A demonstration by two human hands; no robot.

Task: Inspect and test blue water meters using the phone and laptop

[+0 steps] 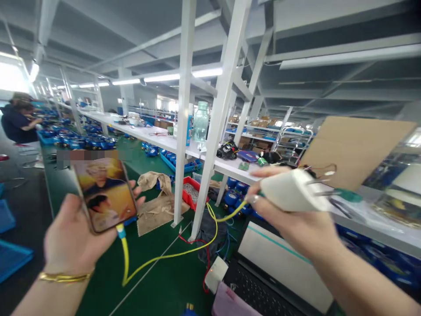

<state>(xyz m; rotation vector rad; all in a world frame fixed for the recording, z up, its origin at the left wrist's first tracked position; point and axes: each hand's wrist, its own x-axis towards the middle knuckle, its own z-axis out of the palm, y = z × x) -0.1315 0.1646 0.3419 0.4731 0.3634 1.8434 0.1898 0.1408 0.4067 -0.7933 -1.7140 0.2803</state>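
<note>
Ok, L hand (70, 239): phone (105, 193); R (296, 224): charger (292, 191).

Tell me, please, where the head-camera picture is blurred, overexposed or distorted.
Head view: the right hand and the white charger it holds are motion-blurred; the left hand with the phone is sharper; the bright area at far left is blown out; the white posts lean from wide-angle distortion.

We see bright, even light from ceiling tube lamps (164, 78) overhead; a window (9, 77) far beyond the left grip (70, 239) glares white. The right grip (296, 215) is motion-blurred, and the frame edges bend.
</note>
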